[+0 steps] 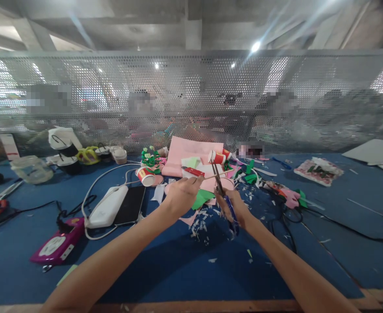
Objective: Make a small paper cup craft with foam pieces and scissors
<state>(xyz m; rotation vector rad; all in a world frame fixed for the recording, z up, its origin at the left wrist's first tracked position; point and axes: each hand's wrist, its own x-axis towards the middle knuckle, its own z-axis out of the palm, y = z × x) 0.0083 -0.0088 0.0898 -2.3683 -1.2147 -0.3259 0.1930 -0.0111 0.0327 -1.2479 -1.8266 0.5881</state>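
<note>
My left hand (183, 198) is closed on a thin pale stick (209, 176), which points right toward the scissor blades. In my right hand (239, 208) is a pair of scissors (232, 215) with blue handles, blades pointing up and away from me. Stick and blades cross in view; whether the stick lies between the blades I cannot tell. Just beyond my left fingers is a red object (194, 171), its kind unclear. Green paper (203, 198) and pink paper (191, 148) lie under and behind my hands. Small white scraps (202, 224) are scattered below them.
Red-and-white paper cups (216, 157) stand or lie behind. To the left are a white power bank (108, 206), a black phone (130, 204), a purple power strip (59, 243) and cables. A perforated metal screen (191, 87) closes off the far edge of the blue table (165, 278).
</note>
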